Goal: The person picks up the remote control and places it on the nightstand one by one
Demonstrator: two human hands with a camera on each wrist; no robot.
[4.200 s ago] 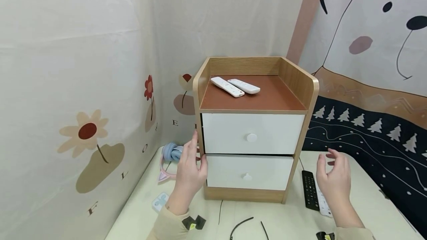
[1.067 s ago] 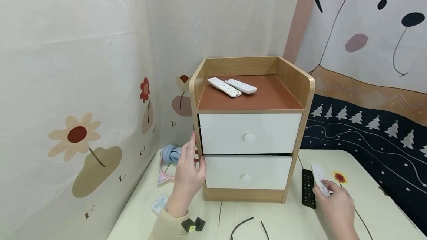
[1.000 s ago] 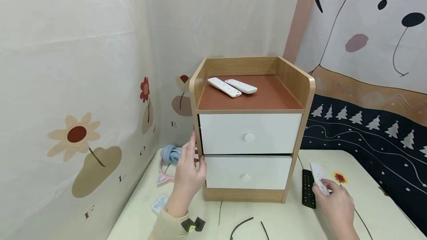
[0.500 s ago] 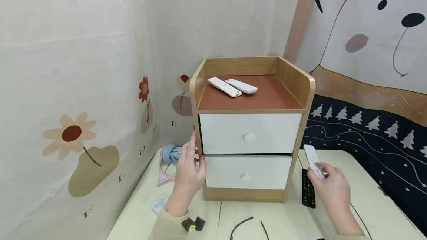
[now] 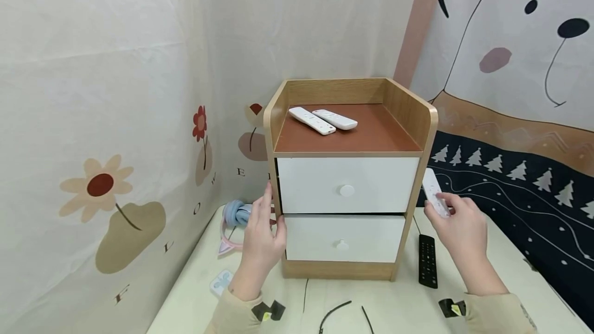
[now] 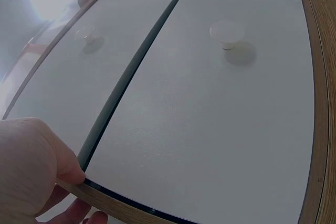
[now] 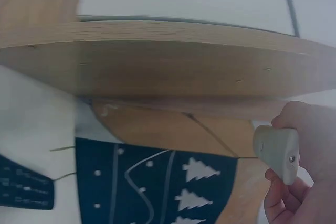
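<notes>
My right hand (image 5: 462,226) grips a white remote control (image 5: 431,185) by its lower end, raised beside the cabinet's right side. In the right wrist view the end of that remote (image 7: 281,148) shows between thumb and fingers. My left hand (image 5: 263,244) holds the left side edge of a small wooden cabinet (image 5: 339,270) with two white drawers; the left wrist view shows the thumb (image 6: 68,169) at the front edge and the fingers round the outer side. Two white remotes (image 5: 312,120) (image 5: 335,119) lie on the cabinet's brown top (image 5: 376,135).
A black remote (image 5: 427,262) lies on the pale table (image 5: 394,313) right of the cabinet. On the left are a blue bundle (image 5: 236,214), a pink headband (image 5: 227,244) and a small light-blue item (image 5: 221,281). Patterned cloth walls stand behind.
My right hand, bare at first, has picked up the white remote from beside the black one and lifted it up toward the cabinet's upper part. My left hand has stayed put.
</notes>
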